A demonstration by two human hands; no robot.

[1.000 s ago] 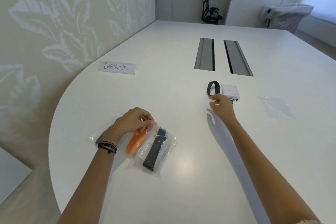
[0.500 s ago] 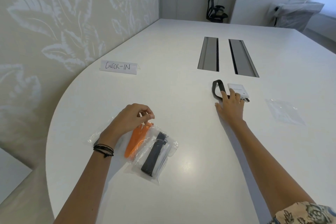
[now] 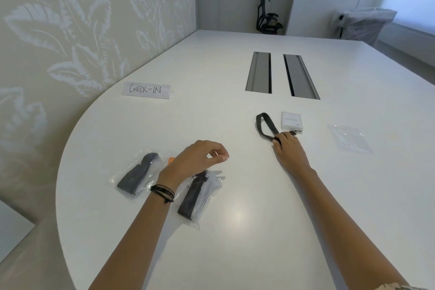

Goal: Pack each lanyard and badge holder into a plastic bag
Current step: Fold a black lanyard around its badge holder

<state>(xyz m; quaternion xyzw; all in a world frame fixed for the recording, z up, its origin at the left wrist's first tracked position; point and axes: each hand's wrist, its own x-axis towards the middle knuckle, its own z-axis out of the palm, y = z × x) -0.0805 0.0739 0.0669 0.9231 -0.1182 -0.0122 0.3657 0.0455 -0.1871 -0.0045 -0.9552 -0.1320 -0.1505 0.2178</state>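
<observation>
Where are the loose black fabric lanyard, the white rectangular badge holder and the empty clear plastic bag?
Loose black fabric lanyard (image 3: pixel 261 123): head view, left side of its loop.
White rectangular badge holder (image 3: pixel 291 120): head view, middle of its top face.
Empty clear plastic bag (image 3: pixel 350 138): head view, centre of the flat film.

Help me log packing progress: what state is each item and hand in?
Black lanyard: unbagged, looped, gripped by right hand.
Badge holder: unbagged, flat.
Empty bag: flat, untouched.
Two bagged lanyards: packed.
Left hand: empty, fingers curled.
</observation>
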